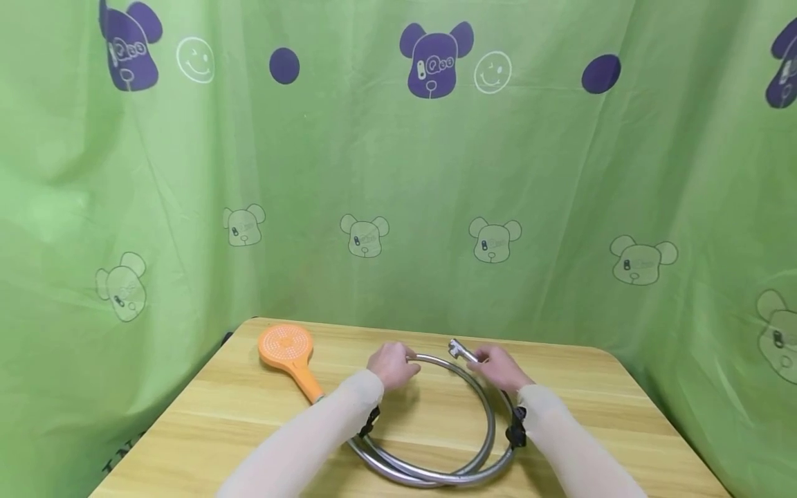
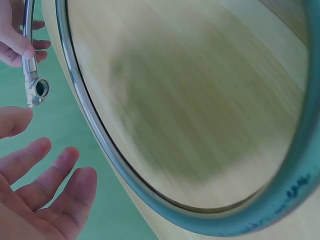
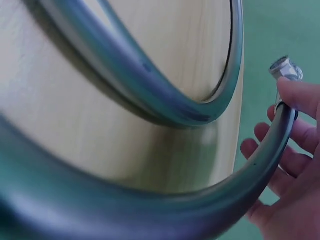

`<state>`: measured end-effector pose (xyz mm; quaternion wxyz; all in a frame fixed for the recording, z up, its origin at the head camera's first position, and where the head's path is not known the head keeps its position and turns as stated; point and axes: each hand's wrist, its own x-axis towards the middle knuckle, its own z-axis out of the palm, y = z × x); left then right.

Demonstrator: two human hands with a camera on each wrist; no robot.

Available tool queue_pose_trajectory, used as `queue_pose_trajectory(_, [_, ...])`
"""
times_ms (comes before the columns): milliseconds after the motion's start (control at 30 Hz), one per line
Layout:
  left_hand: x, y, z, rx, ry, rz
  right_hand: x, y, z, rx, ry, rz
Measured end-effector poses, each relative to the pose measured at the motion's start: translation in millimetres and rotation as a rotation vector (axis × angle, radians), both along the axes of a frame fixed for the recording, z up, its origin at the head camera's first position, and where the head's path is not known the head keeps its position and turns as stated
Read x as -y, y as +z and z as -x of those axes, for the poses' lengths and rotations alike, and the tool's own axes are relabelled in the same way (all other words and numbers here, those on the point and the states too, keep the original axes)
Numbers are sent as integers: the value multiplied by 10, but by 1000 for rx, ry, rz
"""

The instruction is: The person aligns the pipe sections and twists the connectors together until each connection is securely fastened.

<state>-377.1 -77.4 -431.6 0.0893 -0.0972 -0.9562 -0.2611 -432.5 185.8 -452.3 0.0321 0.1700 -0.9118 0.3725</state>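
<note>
A silver shower hose (image 1: 488, 415) lies in loops on the wooden table. Its left end joins the orange handle of a shower head (image 1: 286, 344), which rests with its perforated face up. My right hand (image 1: 500, 369) pinches the hose's free end, just behind a chrome fitting (image 1: 459, 349). In the right wrist view the thumb and fingers close around that end below the fitting (image 3: 285, 70). My left hand (image 1: 392, 365) hovers beside the upper loop. The left wrist view shows its fingers (image 2: 70, 192) spread and relaxed, holding nothing. My left forearm hides part of the hose near the handle.
The wooden table (image 1: 591, 408) has rounded far corners, and its back edge runs just beyond both hands. A green curtain (image 1: 429, 159) printed with bear heads hangs behind it and on both sides. Dark straps (image 1: 516, 427) circle the wrists.
</note>
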Motion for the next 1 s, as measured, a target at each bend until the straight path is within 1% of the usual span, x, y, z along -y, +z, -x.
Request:
queue_pose_trajectory(200, [19, -41, 3, -21, -10, 12, -101, -76, -2, 4, -80, -39])
queue_pose_trajectory(333, [49, -94, 18, -26, -5, 16, -125, -92, -28, -5, -109, -95])
queue_pose_trajectory(433, [77, -113, 26, -32, -5, 23, -136, -96, -47, -2, -153, -131])
queue_pose_trajectory(567, [105, -128, 4, -30, -3, 30, -167, -112, -92, 24, -195, -160])
queue_pose_trajectory(667, [133, -135, -8, -23, -1, 37, -185, -111, -108, 34, -206, -189])
queue_pose_trajectory(867, [150, -127, 24, -30, 11, 27, -227, -66, -63, 4, -236, -242])
queue_pose_trajectory(1000, [145, -170, 1, -4, 10, 23, -261, -142, -89, 21, -222, -269])
